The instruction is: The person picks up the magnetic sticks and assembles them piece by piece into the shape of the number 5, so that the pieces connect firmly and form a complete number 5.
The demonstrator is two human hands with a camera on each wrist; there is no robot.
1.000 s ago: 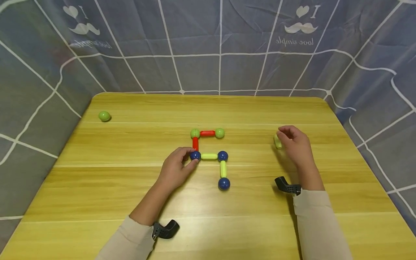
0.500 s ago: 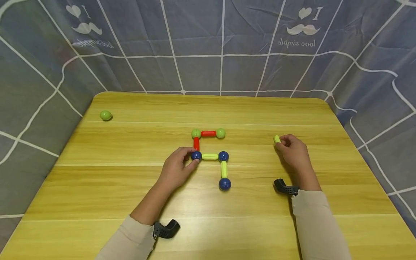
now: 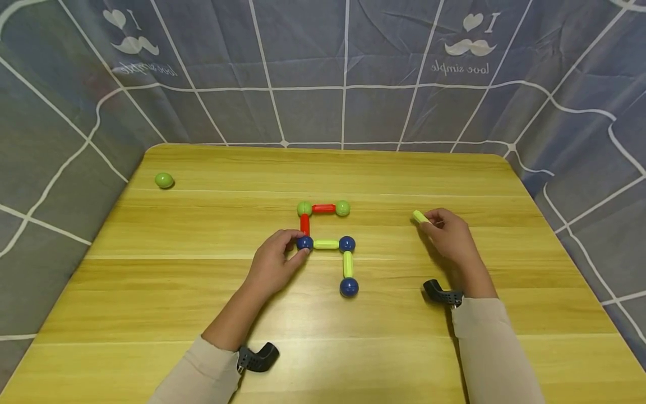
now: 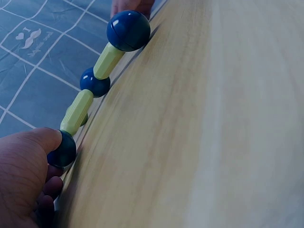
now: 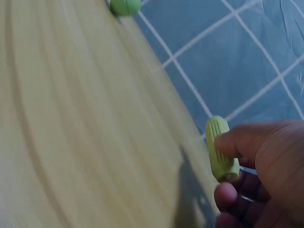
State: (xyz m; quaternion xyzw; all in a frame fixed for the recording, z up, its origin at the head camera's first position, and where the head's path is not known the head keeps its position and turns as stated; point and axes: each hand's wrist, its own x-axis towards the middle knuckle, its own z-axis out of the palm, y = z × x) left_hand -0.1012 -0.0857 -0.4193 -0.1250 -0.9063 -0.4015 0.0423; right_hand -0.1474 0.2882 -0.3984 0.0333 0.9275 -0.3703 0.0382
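A chain of balls and rods lies on the table: two green balls, two red rods (image 3: pixel 324 209), three blue balls and two yellow-green rods (image 3: pixel 326 244). My left hand (image 3: pixel 276 259) grips the blue ball (image 3: pixel 305 243) at the corner where a red and a yellow-green rod meet; the left wrist view shows the thumb on that ball (image 4: pixel 62 151). Off to the right, my right hand (image 3: pixel 452 235) pinches a loose yellow-green rod (image 3: pixel 420 217) between thumb and fingers. Seen from the right wrist, this ribbed rod (image 5: pixel 219 161) is held above the tabletop, its shadow below.
A single green ball (image 3: pixel 164 180) sits near the far left corner of the wooden table (image 3: pixel 393 348). Grey-blue cloth with white lines (image 3: pixel 313 112) hangs behind and at both sides. Each wrist wears a black camera mount (image 3: pixel 258 357).
My right hand has picked up the rod and shifted slightly left, the rod tilting with its far end to the left. My left hand stays on the corner blue ball.
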